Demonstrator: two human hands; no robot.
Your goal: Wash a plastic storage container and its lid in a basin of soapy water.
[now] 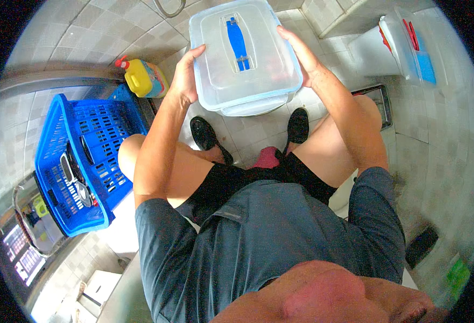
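Note:
A translucent plastic storage box (245, 89) with a lid is held out over the tiled floor between my knees. On top of its lid lies a blue carrying handle (237, 44), folded flat in a recess. My left hand (187, 74) grips the box's left side, thumb on the lid's rim. Opposite it, my right hand (303, 56) holds the right side, its fingers mostly hidden behind the box. A clip flap (257, 107) shows along the edge closest to me. The contents are too blurred to tell.
On my left stands a blue plastic basket (111, 153) with hairbrush-like items inside. Beyond it is a yellow bottle (144, 78) with a red cap. To the right are a clear bin (382, 56) with red and blue items, and a dark-framed tray (376, 105). My black shoes (297, 125) rest on the floor.

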